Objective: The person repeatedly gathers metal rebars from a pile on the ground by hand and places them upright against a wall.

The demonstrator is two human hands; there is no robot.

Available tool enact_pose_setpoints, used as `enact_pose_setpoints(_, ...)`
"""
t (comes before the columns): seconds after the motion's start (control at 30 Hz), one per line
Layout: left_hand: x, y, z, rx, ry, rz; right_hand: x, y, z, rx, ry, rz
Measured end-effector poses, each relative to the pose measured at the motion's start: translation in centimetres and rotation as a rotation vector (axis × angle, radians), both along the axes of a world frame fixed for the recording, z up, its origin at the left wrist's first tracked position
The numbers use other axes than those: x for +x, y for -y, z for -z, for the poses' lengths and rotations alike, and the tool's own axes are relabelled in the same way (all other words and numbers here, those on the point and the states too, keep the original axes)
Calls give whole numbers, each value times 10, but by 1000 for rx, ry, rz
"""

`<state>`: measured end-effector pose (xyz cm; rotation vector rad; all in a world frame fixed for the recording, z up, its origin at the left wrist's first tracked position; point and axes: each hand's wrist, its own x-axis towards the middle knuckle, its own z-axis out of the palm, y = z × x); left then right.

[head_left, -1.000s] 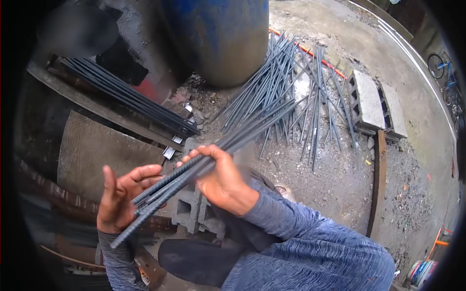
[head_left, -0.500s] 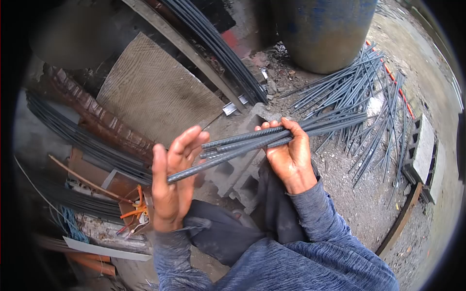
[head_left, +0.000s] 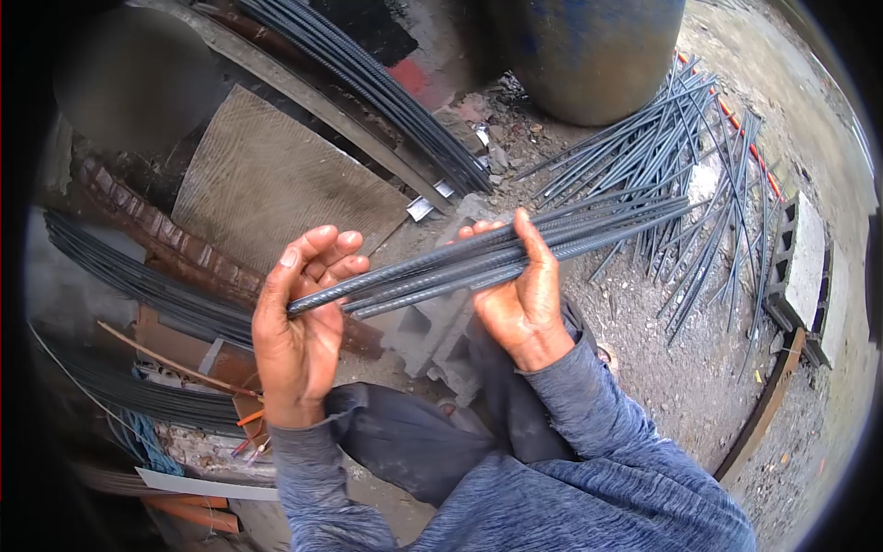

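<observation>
A bundle of short ribbed rebar pieces (head_left: 441, 264) lies across my right hand (head_left: 522, 308). That hand is closed round it, thumb over the top and palm upward. The bundle slants from the lower left to the upper right, and its near ends are uneven. At those ends is my left hand (head_left: 301, 336), its fingers apart and loosely curved. One bar's tip reaches in front of the left palm and seems to touch it; the hand does not grip the bars.
A heap of cut rebar (head_left: 635, 147) lies on the ground by a large drum (head_left: 589, 64). Concrete blocks (head_left: 796, 267) and a wooden strip (head_left: 763, 405) are on the right. Long bars (head_left: 368, 87), a ridged board (head_left: 276, 175) and orange pipes (head_left: 198, 513) lie to the left.
My left hand has gone from nearly flat to loosely curved and shifted left and down. The bundle's bars now lie more closely together, and my right hand has moved slightly left.
</observation>
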<state>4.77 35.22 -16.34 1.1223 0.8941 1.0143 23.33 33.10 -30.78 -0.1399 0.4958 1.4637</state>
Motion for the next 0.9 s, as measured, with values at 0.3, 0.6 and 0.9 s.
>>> enact_pose_setpoints(0.3, 38, -35, -93, 409, -1050, 547, -6, 0, 14, 78, -20, -33)
enact_pose_setpoints(0.6, 131, -44, 1, 427, -1818, 957, -1, -5, 9, 141, 86, -97)
enact_pose_setpoints(0.9, 121, -75, 34, 456, -1771, 822, 40, -8, 16, 133, -89, -125)
